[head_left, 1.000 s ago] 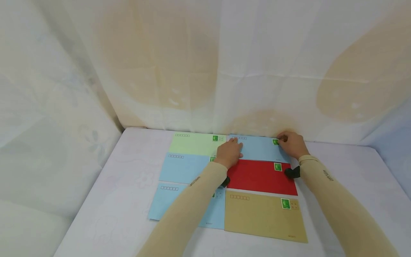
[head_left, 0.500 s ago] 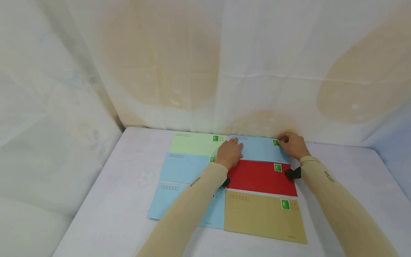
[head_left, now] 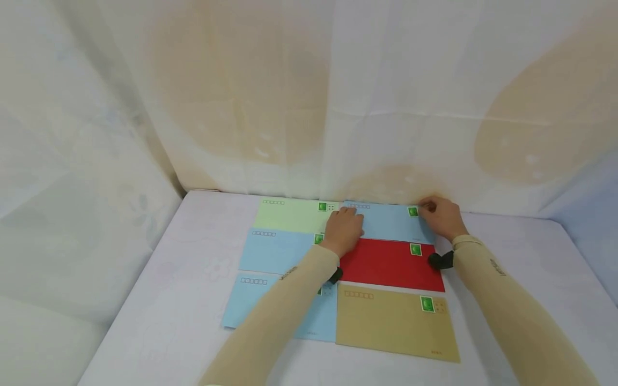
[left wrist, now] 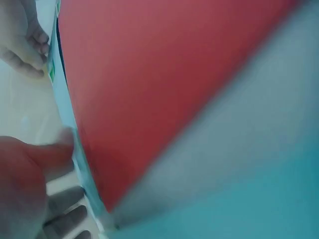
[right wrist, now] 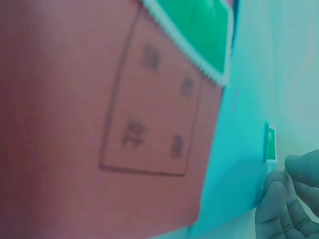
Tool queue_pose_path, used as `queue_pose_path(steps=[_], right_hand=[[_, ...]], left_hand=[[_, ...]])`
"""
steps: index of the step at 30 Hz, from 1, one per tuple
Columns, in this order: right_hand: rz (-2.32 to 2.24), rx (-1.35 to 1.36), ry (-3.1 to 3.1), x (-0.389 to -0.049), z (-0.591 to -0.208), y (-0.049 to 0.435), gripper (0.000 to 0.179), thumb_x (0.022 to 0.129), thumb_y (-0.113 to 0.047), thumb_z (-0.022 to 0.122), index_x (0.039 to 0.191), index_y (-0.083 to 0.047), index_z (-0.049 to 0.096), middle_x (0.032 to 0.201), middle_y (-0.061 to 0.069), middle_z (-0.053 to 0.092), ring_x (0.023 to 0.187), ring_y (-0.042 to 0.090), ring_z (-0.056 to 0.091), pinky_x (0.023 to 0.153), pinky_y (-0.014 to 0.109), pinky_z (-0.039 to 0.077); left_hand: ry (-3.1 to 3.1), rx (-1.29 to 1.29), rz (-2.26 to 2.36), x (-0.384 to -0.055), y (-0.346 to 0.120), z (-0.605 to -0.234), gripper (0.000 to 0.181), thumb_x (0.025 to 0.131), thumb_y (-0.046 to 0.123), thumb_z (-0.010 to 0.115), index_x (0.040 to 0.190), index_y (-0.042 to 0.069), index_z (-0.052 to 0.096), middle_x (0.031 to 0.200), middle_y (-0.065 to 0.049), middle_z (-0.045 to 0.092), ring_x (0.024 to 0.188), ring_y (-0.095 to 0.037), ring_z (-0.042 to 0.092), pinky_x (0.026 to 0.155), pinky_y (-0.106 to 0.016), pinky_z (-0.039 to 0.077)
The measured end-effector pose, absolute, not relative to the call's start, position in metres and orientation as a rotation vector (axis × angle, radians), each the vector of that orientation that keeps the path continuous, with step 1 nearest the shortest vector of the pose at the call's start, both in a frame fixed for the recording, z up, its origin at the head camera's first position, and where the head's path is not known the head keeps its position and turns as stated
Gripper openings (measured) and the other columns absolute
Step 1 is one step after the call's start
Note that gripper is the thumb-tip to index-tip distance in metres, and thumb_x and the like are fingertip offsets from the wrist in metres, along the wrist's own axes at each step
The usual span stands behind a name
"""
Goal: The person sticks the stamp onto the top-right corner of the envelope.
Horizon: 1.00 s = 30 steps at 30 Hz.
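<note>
In the head view my left hand (head_left: 344, 230) rests on the left end of the far blue envelope (head_left: 391, 222), its fingers spread loosely. In the left wrist view the thumb and fingers of that left hand (left wrist: 30, 184) lie along this envelope. At the far right corner my right hand (head_left: 441, 217) pinches the edge of a green stamp (head_left: 413, 212) between thumb and curled fingers. The right wrist view shows the same stamp (right wrist: 271, 144) just beyond the fingertips (right wrist: 275, 191). Exactly how the fingertips meet the stamp is partly hidden.
Nearer lie a red envelope (head_left: 386, 265) and a tan envelope (head_left: 396, 324), each with a green stamp. To the left are a pale green envelope (head_left: 289, 215) and two blue ones, partly under my left sleeve (head_left: 275, 311). A cloth wall (head_left: 376, 107) stands behind the table.
Both hands stay at the far blue envelope with almost no movement. The whole head view shifts very slightly.
</note>
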State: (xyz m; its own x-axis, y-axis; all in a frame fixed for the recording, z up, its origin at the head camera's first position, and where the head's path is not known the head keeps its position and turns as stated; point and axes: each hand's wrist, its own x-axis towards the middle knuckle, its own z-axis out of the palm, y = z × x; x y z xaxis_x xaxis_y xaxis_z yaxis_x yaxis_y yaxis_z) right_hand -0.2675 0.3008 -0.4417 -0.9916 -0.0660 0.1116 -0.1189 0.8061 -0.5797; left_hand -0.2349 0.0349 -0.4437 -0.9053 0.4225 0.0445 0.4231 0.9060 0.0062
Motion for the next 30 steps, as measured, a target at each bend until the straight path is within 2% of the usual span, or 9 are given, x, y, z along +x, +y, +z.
queue_pose_path(steps=[8, 16, 30], right_hand=[[0.941, 0.16, -2.896, -0.25, -0.427, 0.301, 0.033, 0.101, -0.017, 0.055, 0.123, 0.006, 0.062, 0.11, 0.027, 0.065, 0.1, 0.041, 0.061, 0.074, 0.038, 0.053], [0.89, 0.149, -2.868, -0.233, -0.411, 0.293, 0.04, 0.101, -0.017, 0.055, 0.133, 0.007, 0.054, 0.115, 0.029, 0.061, 0.104, 0.044, 0.058, 0.081, 0.057, 0.056], [0.78, 0.12, -2.777, -0.196, -0.396, 0.284, 0.048, 0.098, -0.012, 0.062, 0.138, 0.009, 0.048, 0.132, 0.036, 0.042, 0.102, 0.047, 0.055, 0.073, 0.06, 0.056]], left_hand=[[-2.966, -0.712, -0.163, -0.237, 0.018, -0.435, 0.04, 0.103, 0.037, 0.058, 0.138, 0.018, 0.063, 0.142, -0.001, 0.059, 0.137, -0.019, 0.047, 0.112, -0.036, 0.04], [-2.989, -0.653, -0.347, -0.234, -0.009, -0.422, 0.045, 0.104, 0.038, 0.055, 0.142, 0.015, 0.058, 0.145, -0.008, 0.055, 0.138, -0.024, 0.044, 0.114, -0.039, 0.039], [-2.909, -0.517, -0.539, -0.218, -0.069, -0.403, 0.048, 0.101, 0.037, 0.06, 0.14, 0.009, 0.06, 0.144, -0.016, 0.055, 0.139, -0.032, 0.043, 0.115, -0.047, 0.037]])
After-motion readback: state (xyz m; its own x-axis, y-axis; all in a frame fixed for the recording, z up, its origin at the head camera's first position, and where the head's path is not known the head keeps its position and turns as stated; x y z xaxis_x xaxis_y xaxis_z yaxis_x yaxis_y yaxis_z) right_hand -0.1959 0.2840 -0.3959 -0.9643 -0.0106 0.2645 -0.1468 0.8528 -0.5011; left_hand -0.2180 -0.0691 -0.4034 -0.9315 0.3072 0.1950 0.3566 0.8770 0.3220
